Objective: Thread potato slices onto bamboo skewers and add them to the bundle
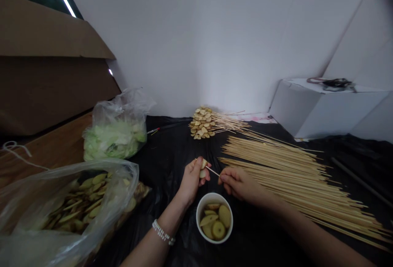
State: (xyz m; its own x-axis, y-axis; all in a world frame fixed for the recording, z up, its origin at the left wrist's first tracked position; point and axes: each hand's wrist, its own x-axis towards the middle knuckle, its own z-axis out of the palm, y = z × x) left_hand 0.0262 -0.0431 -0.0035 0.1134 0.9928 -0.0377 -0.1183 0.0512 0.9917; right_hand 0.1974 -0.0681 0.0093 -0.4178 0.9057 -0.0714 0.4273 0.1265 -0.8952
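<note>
My left hand (193, 179) pinches a pale yellow slice of apple or potato (203, 168), with a second slice just below it. My right hand (239, 184) holds a thin bamboo skewer (213, 170), whose tip reaches the slices in my left hand. Below both hands stands a white bowl (215, 196) holding several similar slices. Beyond my hands, a bunch of skewers threaded with slices (201, 123) lies on the black plastic sheet (172, 234). To the right spreads a large layer of loose bamboo skewers (291, 177).
At the lower left, a clear plastic bag (80, 201) holds many slices. A bag of pale green leaves (115, 136) stands behind it. Cardboard (46, 74) rises at the far left, and a white box (322, 107) stands at the right.
</note>
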